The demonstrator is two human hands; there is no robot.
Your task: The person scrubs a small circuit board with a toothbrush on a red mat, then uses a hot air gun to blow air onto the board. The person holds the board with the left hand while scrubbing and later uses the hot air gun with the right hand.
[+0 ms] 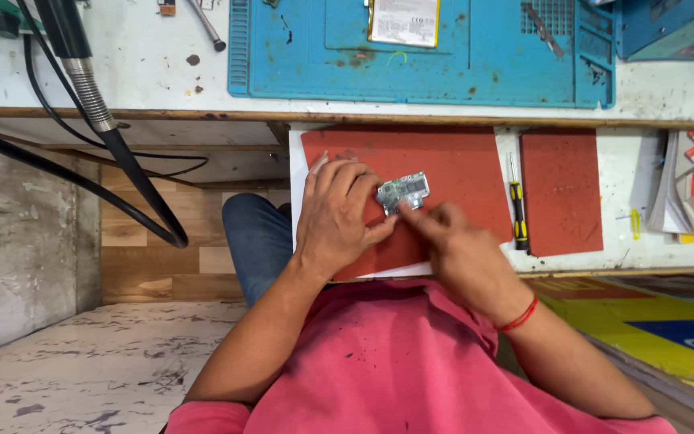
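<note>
Circuit board (403, 191) pinched over red mat (451, 165), left hand (339, 217) grip closed on its edge.
Right hand (451, 241) fingertips press the board's near side; I'd keep it flat above the mat, steady, screwdriver (517, 215) right of mat.

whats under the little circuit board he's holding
Under the small circuit board lies a red mat on a pull-out shelf. The left hand and right hand cover the mat's near part.
</note>
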